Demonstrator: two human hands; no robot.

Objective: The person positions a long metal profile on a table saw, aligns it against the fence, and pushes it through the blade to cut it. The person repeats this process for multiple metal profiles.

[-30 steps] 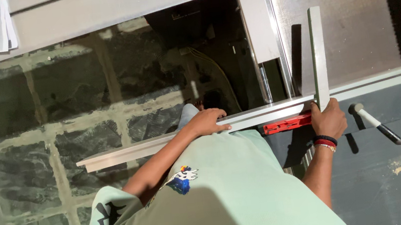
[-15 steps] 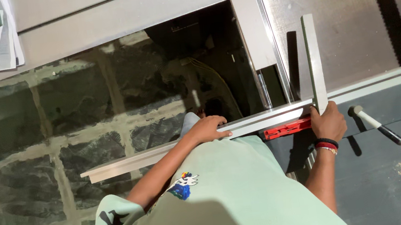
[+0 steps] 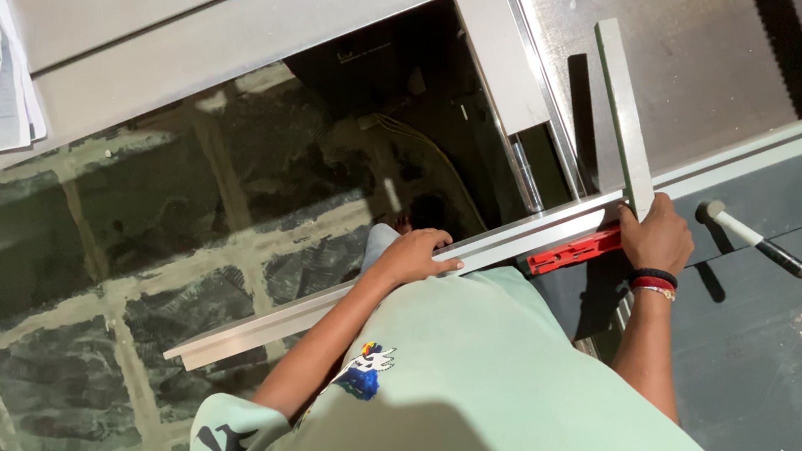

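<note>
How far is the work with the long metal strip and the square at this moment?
Done: the long metal strip lies across the machine table. In hand: the left hand steadies the strip, the right hand presses the square, with its red stock, against it. No mark or cut shows on the strip, so that seems left.

Dim, warm light from above — hard shadows, focus fairly sharp.
</note>
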